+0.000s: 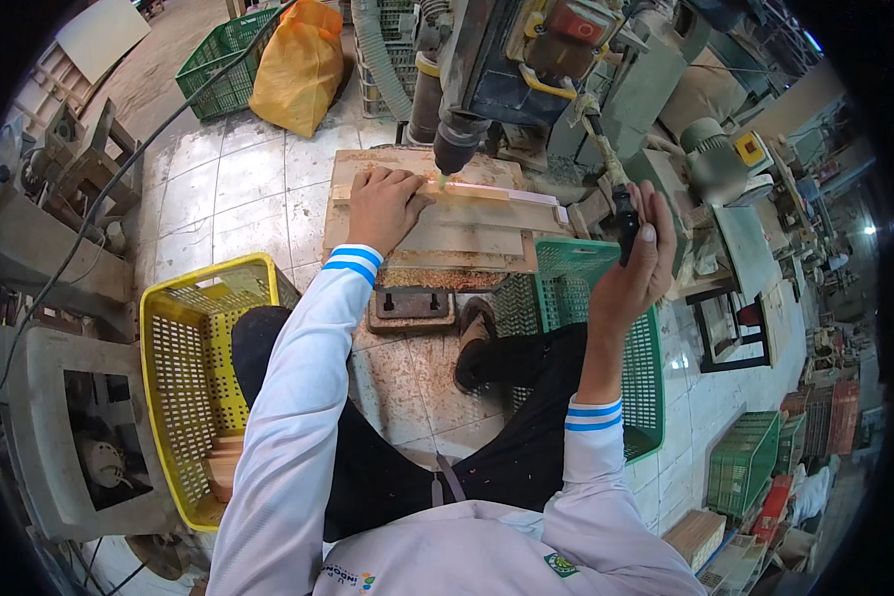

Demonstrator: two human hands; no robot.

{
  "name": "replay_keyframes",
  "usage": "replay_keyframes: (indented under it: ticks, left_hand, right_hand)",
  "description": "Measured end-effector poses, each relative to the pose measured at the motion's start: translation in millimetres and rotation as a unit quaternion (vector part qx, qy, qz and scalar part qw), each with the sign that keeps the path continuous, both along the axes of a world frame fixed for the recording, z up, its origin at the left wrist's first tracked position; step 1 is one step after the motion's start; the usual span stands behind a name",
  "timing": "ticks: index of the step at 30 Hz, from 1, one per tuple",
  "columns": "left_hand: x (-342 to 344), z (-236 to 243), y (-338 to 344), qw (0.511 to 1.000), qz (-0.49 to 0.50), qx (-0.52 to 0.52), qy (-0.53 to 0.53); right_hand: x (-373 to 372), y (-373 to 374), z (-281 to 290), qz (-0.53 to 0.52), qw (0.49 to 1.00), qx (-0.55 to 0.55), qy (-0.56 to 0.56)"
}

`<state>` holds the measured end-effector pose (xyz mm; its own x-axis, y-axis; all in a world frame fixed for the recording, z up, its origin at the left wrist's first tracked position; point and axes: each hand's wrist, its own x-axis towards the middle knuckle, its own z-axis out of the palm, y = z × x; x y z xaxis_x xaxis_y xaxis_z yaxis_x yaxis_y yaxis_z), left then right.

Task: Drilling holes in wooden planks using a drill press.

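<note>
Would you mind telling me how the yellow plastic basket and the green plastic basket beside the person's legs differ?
The yellow perforated plastic basket sits on the person's left, below the flat left hand; the green perforated plastic basket sits on the right, under the right hand gripping the black lever handle. The yellow one holds pale wooden pieces at its near end; the green one's contents are mostly hidden by the arm. Both are rectangular, open-topped, on the tiled floor.

Single head-worn fisheye view, looking steeply down, close over drill press table [437, 223]
</note>
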<state>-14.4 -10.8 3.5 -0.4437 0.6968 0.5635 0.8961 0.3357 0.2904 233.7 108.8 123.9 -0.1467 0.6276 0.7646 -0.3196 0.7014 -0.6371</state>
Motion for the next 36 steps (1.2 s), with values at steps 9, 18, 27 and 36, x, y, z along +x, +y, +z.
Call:
replay_keyframes:
  ticks: [9,18,27,36]
  left_hand:
    - [0,1,-1,0.999,-0.009,0.025,0.018]
    - [0,0,0,1.000,-0.004,0.023,-0.003]
    - [1,-4,1,1.000,0.004,0.008,0.002]
    - [7,14,-8,0.999,-0.008,0.040,0.001]
  right_hand:
    - [-14,23,-57,-0.045,0.993,0.106,-0.026]
    - [-14,26,-73,-0.058,0.989,0.086,-0.108]
    - [4,17,119,0.132,0.956,0.018,0.261]
    - [-4,44,-1,0.063,0.972,-0.205,0.099]
